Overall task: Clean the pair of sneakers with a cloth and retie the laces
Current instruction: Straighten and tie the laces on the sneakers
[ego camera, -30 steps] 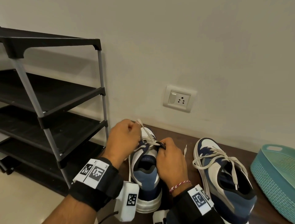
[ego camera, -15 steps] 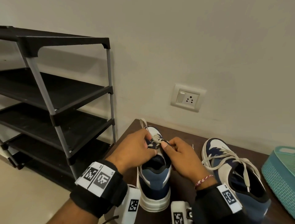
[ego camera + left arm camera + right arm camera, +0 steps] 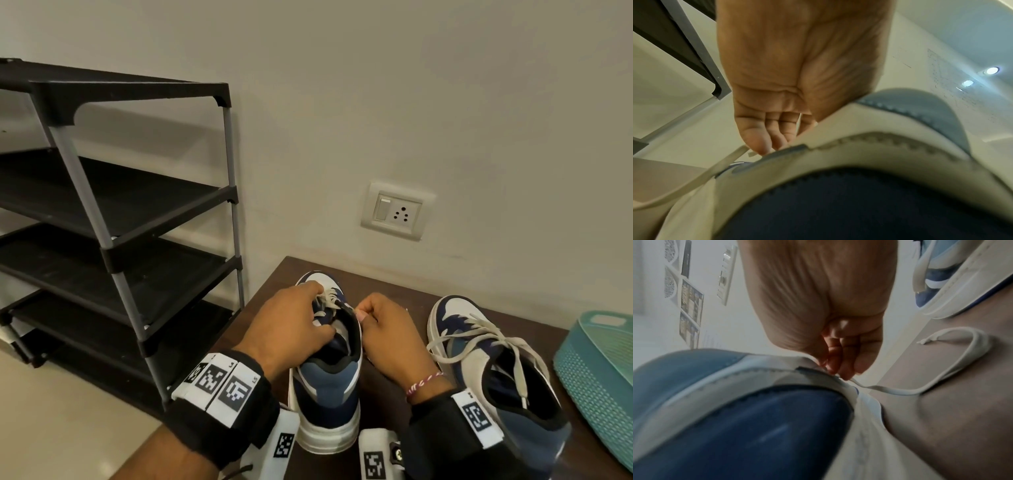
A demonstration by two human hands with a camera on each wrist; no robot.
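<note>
Both hands [image 3: 291,322] on sneaker laces [image 3: 327,297]

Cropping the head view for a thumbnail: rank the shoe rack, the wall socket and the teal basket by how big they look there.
1. Shoe rack, by far the largest.
2. Teal basket, cut off by the frame edge.
3. Wall socket, smallest, though it sits farthest back.

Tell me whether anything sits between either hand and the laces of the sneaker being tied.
Nothing visible does. The left hand and right hand both already pinch the laces of the left sneaker; the other sneaker sits apart on the right.
</note>
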